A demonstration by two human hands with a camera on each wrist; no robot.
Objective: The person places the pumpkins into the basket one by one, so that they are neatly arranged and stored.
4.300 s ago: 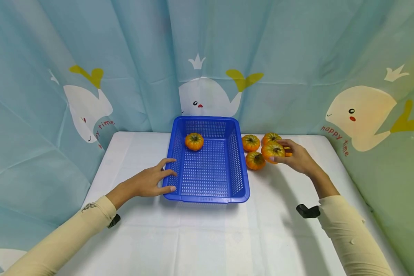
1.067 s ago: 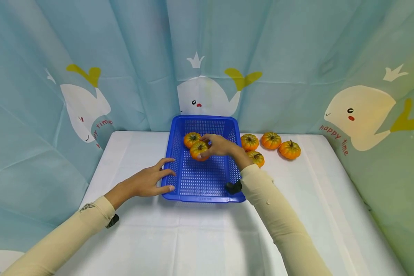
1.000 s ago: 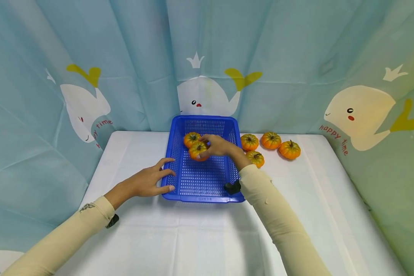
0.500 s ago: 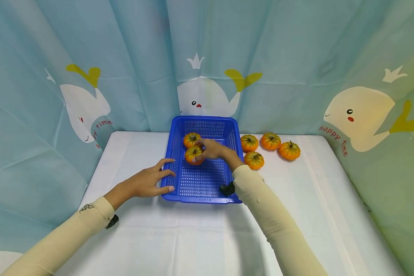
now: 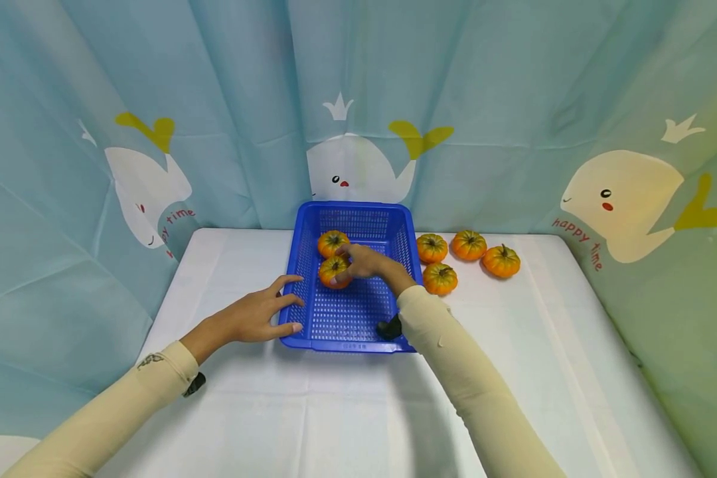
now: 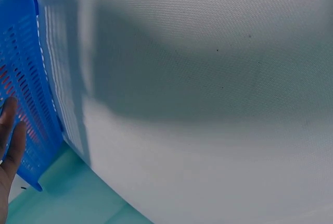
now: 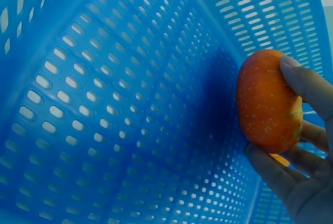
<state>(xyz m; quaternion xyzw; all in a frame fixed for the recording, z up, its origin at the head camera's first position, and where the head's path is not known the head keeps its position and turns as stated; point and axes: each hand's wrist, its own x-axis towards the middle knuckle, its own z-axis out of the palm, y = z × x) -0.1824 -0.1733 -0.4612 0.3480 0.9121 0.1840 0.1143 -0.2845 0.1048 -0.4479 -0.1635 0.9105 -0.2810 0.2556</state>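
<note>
My right hand (image 5: 364,261) holds a small orange pumpkin (image 5: 332,272) low inside the blue plastic basket (image 5: 352,346). In the right wrist view, thumb and fingers grip that pumpkin (image 7: 268,101) from opposite sides, close to the basket's perforated wall. A second pumpkin (image 5: 332,243) sits just behind it in the basket. Whether the held one touches the basket floor I cannot tell. At the basket's left rim rests my left hand (image 5: 255,315), its fingers spread over the edge. The left wrist view catches only part of this hand (image 6: 11,151) beside the basket wall.
Right of the basket on the white table (image 5: 358,411) lie more pumpkins: one at the back (image 5: 432,248), one in front of it (image 5: 440,279), and two farther right (image 5: 469,245). A blue curtain (image 5: 358,79) with whale prints hangs behind.
My right hand has brought a pumpkin from the right-hand group into the basket, then moved it slightly left and nearer the front. The left hand has stayed on the rim.
</note>
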